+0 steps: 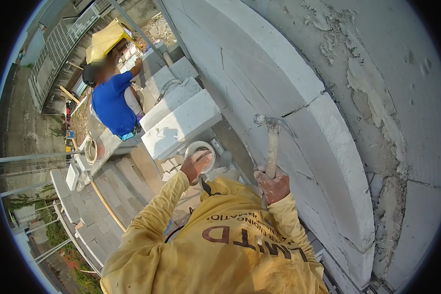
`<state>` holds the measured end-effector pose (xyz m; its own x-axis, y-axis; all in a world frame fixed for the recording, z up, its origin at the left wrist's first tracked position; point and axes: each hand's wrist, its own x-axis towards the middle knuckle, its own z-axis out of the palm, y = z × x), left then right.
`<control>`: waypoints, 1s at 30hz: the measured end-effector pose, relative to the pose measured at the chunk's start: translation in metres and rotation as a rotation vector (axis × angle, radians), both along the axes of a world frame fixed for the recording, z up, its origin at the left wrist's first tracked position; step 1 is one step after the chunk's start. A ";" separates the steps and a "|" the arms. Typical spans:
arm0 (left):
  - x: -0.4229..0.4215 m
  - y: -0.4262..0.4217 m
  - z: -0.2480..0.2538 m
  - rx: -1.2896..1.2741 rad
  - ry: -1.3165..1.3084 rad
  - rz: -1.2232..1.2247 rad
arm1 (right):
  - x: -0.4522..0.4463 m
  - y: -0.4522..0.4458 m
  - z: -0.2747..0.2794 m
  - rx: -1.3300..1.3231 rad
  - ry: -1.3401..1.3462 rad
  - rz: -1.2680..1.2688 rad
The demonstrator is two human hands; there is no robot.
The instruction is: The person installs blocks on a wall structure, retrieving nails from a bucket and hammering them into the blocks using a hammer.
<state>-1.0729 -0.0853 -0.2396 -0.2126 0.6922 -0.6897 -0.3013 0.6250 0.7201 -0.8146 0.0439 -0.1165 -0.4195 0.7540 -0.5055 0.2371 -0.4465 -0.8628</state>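
My right hand (272, 185) is closed around the handle of a claw hammer (273, 142), whose whitish, dust-coated head points up and away from me in front of the block wall (299, 122). A thin metal piece runs close beside that hand; I cannot make out what it belongs to. On the other side, my left hand (195, 165) grips a round white tub (208, 148) by its rim, with the fingers reaching over the opening. Just beyond the tub lies a large white block (183, 128), lit by the sun.
A co-worker in a blue shirt (113, 104) is crouched at the far left among stacked blocks. Grey blocks (85, 203) lie in rows to the left, with a wooden pole (108, 208) across them. A round bucket (90, 151) stands near the co-worker. Rough mortar (372, 103) covers the right wall.
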 end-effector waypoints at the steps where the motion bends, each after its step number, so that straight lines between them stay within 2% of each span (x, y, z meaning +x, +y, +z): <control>1: 0.017 0.021 0.052 0.002 -0.243 0.066 | -0.005 0.002 0.007 -0.001 0.002 -0.005; 2: 0.029 0.035 0.083 0.134 -0.420 0.092 | -0.011 0.002 0.015 -0.007 0.007 -0.002; 4: 0.055 0.054 0.093 0.280 -0.600 0.162 | -0.018 0.001 0.021 -0.013 0.015 -0.006; 8: 0.070 0.079 0.098 0.326 -0.583 0.167 | -0.015 -0.003 -0.002 0.088 -0.003 -0.027; 9: 0.071 0.082 0.100 0.349 -0.603 0.172 | -0.019 0.000 0.002 0.132 -0.019 -0.029; 10: 0.071 0.085 0.103 0.370 -0.624 0.174 | -0.020 0.002 0.017 0.026 -0.014 -0.030; 11: 0.072 0.088 0.106 0.388 -0.649 0.173 | -0.022 0.004 0.021 0.055 0.002 -0.044; 15: 0.068 0.097 0.117 0.374 -0.769 0.400 | -0.020 0.006 0.019 0.129 0.080 -0.157; 17: 0.062 0.100 0.116 0.396 -0.724 0.266 | -0.021 0.007 0.020 0.160 0.089 -0.200; 21: 0.071 0.114 0.152 0.362 -0.524 0.066 | -0.036 0.011 0.041 0.199 0.072 -0.247; 24: 0.071 0.130 0.159 0.425 -0.402 0.029 | -0.041 0.015 0.043 0.199 0.117 -0.282; 27: 0.063 0.147 0.170 0.460 -0.415 -0.097 | -0.045 0.021 0.053 0.207 0.138 -0.291; 30: 0.052 0.172 0.199 0.457 -0.218 -0.267 | -0.046 0.023 0.069 0.206 0.190 -0.321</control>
<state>-1.0207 0.0871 -0.0411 0.1244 0.9405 -0.3163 -0.3474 0.3399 0.8739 -0.8608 0.0665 -0.0477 -0.2179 0.9388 -0.2667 -0.0579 -0.2852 -0.9567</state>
